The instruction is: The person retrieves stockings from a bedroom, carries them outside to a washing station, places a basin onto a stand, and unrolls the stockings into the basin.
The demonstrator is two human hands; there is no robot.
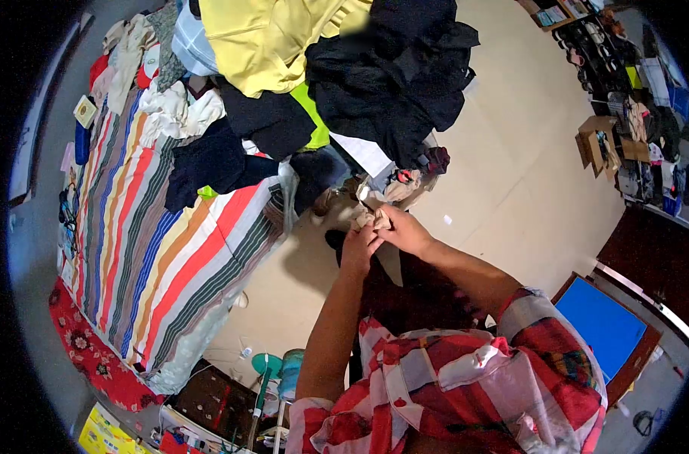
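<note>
2 hands meet near the middle of the view: the left hand (360, 247) and the right hand (402, 230) are both closed on a small beige cloth (366, 221), pinching it with the fingers. It is held in front of the body, just short of the heaped clothes; fingers hide much of it, so its shape is hard to tell. A weak pinch could let it fall to the floor (511, 144), and a hard pull could drag other pieces along if they are tangled with it. Both arms reach forward from a plaid shirt (413, 386), the left forearm rising almost straight, the right slanting inward so that the hands touch or nearly do. Beyond them lie a black garment (394, 76) and a yellow garment (257, 45), with a striped sheet (159, 227) to the left and a carton (598, 144) far right.
</note>
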